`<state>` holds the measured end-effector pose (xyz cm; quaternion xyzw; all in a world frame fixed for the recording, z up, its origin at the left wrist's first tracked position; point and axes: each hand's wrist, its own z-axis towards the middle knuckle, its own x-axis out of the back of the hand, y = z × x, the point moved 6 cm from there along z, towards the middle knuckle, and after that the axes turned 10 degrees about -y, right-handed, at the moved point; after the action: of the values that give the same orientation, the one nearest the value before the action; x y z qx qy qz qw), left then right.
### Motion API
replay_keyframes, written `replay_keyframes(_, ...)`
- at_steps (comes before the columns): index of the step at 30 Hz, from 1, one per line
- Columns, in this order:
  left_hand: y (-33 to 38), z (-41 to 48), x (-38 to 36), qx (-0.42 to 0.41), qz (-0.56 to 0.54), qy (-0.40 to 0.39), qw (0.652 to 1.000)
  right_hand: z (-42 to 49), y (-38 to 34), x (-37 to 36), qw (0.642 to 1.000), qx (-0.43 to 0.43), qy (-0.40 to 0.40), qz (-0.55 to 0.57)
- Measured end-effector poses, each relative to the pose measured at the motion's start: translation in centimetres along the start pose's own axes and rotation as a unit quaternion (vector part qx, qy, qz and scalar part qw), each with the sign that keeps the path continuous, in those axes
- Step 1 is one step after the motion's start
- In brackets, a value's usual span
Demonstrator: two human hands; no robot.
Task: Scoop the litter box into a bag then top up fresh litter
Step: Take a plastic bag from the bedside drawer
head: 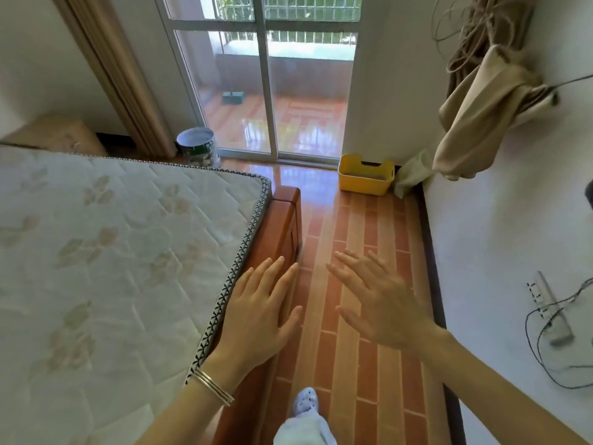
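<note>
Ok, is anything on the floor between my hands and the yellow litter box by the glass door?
Nothing visible does. The left hand and right hand are open, and the tiled floor runs between the bed frame and the wall straight to the yellow litter box. A pale crumpled material sits beside the box, off the path.

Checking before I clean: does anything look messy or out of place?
The beige fabric curtain is bunched against the right wall, tangled cords hanging above it. A pale green crumpled bag slumps in the corner beside the yellow plastic box.
</note>
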<state>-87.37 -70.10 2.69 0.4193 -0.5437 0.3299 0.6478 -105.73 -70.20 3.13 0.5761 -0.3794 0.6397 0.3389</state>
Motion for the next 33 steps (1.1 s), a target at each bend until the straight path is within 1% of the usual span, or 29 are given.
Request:
replay_keyframes(5,-3.6,13.1,2.3,-0.033,0.013,0.02,0.999,10.3,6.8,1.5,0.999,0.01,0.007,-0.03)
replay_keyframes(8,-5.2,19.3,2.5,-0.04,0.008,0.025,0.999,15.5,10.5,1.2,1.0,0.009,-0.005,-0.016)
replay_keyframes(10,-6.6,23.5,2.1,-0.038,0.014,0.028,0.999,19.4,13.1,0.8,0.999,0.03,-0.009,-0.016)
replay_keyframes(12,-8.4,28.1,1.3,-0.025,0.019,0.03,0.999,23.4,16.2,0.4,0.998,0.054,-0.009,-0.015)
replay_keyframes(15,-10.9,35.5,0.7,0.001,0.025,0.035,0.999,30.1,21.7,-0.2,0.997,0.069,-0.02,-0.028)
replay_keyframes(21,-13.6,51.0,0.7,0.048,0.025,0.019,0.998,43.3,32.8,1.2,0.994,0.098,-0.044,-0.036)
replay_keyframes(24,-15.1,57.9,1.3,0.064,0.016,0.032,0.997,49.7,37.2,2.7,0.99,0.129,-0.042,-0.036)
replay_keyframes(28,-18.2,65.9,1.2,0.083,0.014,0.027,0.996,57.2,42.0,3.3,0.987,0.151,-0.048,-0.023)
replay_keyframes(30,-20.4,70.1,0.9,0.093,0.021,0.032,0.995,61.5,44.3,3.1,0.985,0.164,-0.042,-0.027)
replay_keyframes(33,-24.6,75.9,0.2,0.122,0.024,0.026,0.992,68.2,47.7,2.1,0.982,0.177,-0.061,-0.033)
